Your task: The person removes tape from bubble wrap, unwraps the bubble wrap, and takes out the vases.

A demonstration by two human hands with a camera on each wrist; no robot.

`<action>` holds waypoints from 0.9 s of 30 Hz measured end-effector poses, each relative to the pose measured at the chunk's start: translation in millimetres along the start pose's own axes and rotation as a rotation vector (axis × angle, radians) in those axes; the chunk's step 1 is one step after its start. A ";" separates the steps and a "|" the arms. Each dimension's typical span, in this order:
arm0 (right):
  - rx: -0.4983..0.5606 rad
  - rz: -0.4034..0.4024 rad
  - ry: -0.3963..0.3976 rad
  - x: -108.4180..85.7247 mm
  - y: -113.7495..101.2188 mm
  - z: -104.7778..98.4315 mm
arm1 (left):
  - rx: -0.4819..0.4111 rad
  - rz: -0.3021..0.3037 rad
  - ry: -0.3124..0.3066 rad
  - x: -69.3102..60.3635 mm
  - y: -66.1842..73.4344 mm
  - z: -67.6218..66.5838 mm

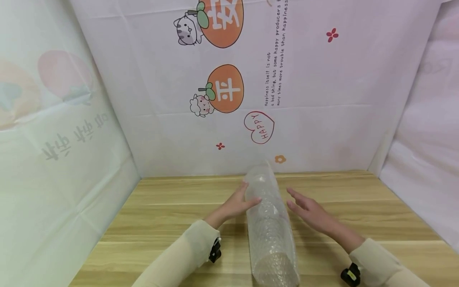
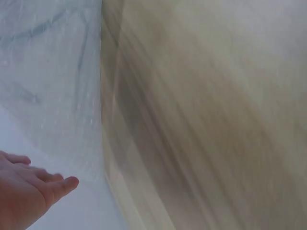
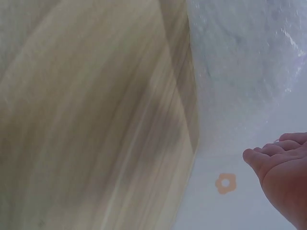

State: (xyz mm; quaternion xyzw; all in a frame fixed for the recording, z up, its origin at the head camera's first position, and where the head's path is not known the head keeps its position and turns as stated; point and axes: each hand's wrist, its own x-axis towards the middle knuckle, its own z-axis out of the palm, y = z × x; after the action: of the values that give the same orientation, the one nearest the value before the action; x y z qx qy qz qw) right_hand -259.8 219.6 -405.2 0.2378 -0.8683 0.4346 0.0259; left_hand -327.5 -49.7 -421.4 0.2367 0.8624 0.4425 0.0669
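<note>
A clear roll of bubble wrap [image 1: 270, 227] lies lengthwise on the wooden table, its near end towards me and its far end by the back wall. My left hand [image 1: 236, 202] is at its left side, thumb over the plastic and fingers extended along the far part; it seems to touch the wrap. On the other side my right hand [image 1: 311, 211] is held apart from the roll, palm facing it, with nothing in its fingers. In the left wrist view the wrap [image 2: 53, 81] fills the upper left; in the right wrist view the wrap [image 3: 244, 72] fills the upper right.
The wood-grain table [image 1: 172, 211] extends to both sides of the roll. A white printed sheet [image 1: 305, 131] hangs as a back wall right behind the table, with similar sheets at the left [image 1: 43, 191] and right [image 1: 423, 159].
</note>
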 end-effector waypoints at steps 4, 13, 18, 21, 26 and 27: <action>0.039 0.023 0.003 -2.9 -1.6 5.5 | -0.079 -0.040 0.028 1.0 1.7 7.9; 0.159 0.080 -0.011 -8.2 -11.7 12.3 | -0.189 -0.064 0.081 2.9 9.5 19.8; 0.179 0.081 -0.021 -9.7 -12.8 15.9 | -0.193 -0.062 0.083 3.3 11.8 25.4; 0.191 0.087 -0.023 -10.4 -12.8 18.2 | -0.184 -0.061 0.076 3.8 11.0 27.3; 0.272 0.093 -0.053 -10.8 -13.8 22.0 | -0.182 -0.058 0.063 4.9 9.0 29.4; 0.283 0.084 -0.060 -10.7 -14.0 22.4 | -0.185 -0.058 0.062 5.3 8.6 29.9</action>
State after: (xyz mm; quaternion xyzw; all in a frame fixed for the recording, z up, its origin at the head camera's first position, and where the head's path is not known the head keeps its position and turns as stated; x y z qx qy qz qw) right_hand -240.6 199.5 -411.5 0.2154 -0.8079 0.5461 -0.0518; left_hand -319.5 -21.2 -432.0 0.1907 0.8259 0.5253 0.0747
